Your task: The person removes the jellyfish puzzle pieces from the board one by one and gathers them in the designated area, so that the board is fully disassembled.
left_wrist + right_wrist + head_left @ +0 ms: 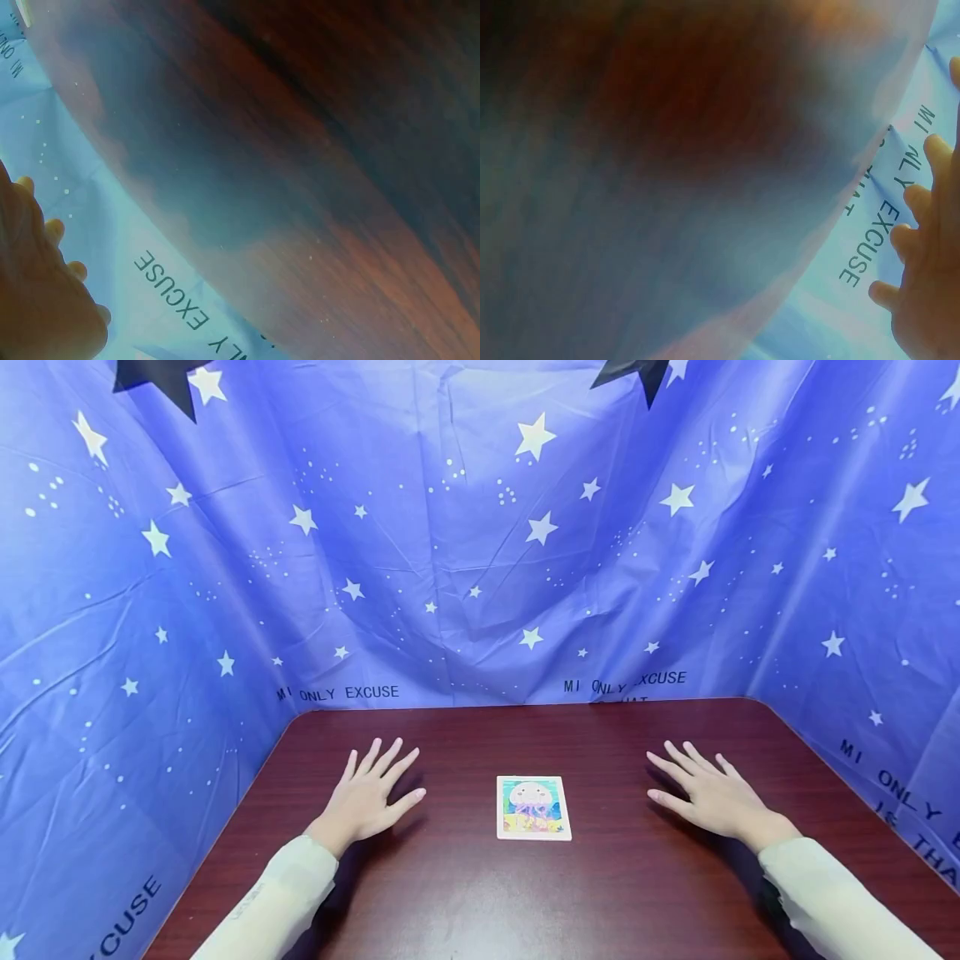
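On the dark wooden table (450, 893) lies a flat white-edged picture card or tile (533, 808) showing a pink jellyfish over a colourful sea floor. To its left is my left hand (366, 797), palm down with fingers spread and straight, apart from the card. My right hand (716, 797) is on the other side, also palm down with its fingers spread and nothing held. Each wrist view catches only part of its hand, the left hand (45, 277) at the left edge and the right hand (930, 262) at the right edge; the card appears in neither.
A blue-purple cloth (465, 543) with white stars and black lettering hangs behind the table and along both sides. Pale sleeves (270, 902) cover both forearms. The table's far edge (525, 703) meets the cloth.
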Tool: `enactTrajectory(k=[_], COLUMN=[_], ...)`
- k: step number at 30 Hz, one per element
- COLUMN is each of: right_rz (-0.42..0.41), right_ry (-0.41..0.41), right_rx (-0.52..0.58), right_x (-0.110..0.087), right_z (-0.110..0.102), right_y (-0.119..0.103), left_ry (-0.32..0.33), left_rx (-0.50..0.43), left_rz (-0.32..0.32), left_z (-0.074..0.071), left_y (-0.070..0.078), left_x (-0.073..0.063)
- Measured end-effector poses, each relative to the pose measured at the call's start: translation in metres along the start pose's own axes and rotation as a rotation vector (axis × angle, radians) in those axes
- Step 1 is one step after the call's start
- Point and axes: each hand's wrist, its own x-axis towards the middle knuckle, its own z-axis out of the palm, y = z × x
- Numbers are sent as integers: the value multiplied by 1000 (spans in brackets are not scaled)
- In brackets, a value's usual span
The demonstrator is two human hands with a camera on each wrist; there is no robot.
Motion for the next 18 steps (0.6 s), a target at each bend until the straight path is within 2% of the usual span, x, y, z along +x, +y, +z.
enactTrajectory(k=[18], right_rz=[22], right_ry=[-27], right_rx=[74], right_x=[0], right_z=[-1], right_y=[-4], left_ry=[-15], left_rx=[-70], left_rz=[27], left_z=[2], left_y=[10], left_x=[5])
